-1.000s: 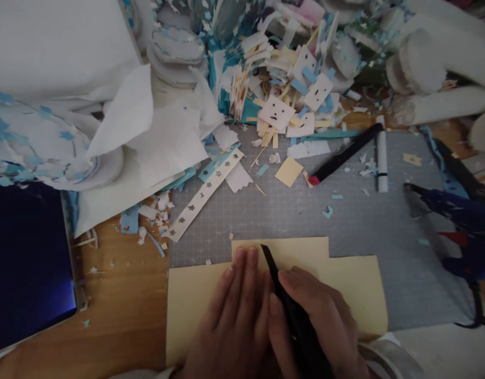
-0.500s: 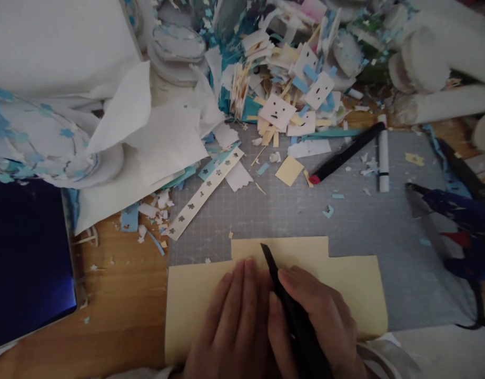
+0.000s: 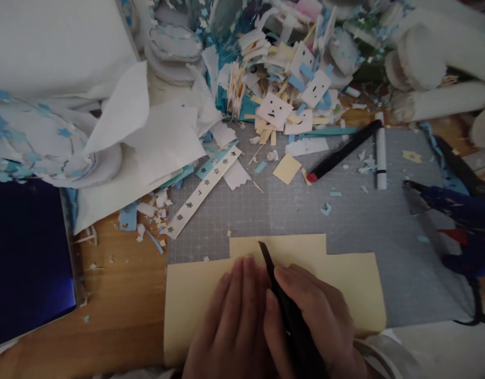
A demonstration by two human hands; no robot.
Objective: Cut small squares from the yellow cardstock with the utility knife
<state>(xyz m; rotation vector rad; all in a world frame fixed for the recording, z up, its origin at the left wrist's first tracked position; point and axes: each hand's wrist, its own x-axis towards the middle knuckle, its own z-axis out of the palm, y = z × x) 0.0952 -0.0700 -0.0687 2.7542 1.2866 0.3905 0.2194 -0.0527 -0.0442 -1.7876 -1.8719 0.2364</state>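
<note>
A pale yellow sheet of paper (image 3: 353, 279) with stepped upper corners lies at the near edge of the grey cutting mat (image 3: 289, 216). My left hand (image 3: 234, 316) rests flat on it, fingers stretched out and pressing it down. In my right hand (image 3: 317, 310) is a black craft knife (image 3: 289, 305), gripped like a pen. Its dark blade slants up and left, with the tip over the paper's raised middle part. I cannot tell whether the tip touches the paper. The lower part of the sheet is hidden under both hands.
A hot glue gun (image 3: 459, 226) with a red light lies right. A black marker (image 3: 345, 150) and white marker (image 3: 380, 158) lie on the mat's far side. A punched paper strip (image 3: 205, 189) and scraps are left. Paper figures (image 3: 274, 110) pile behind; a dark screen (image 3: 29, 263) stands far left.
The whole view has shifted very slightly. Both hands, the craft knife and the yellow paper keep nearly the same positions relative to one another.
</note>
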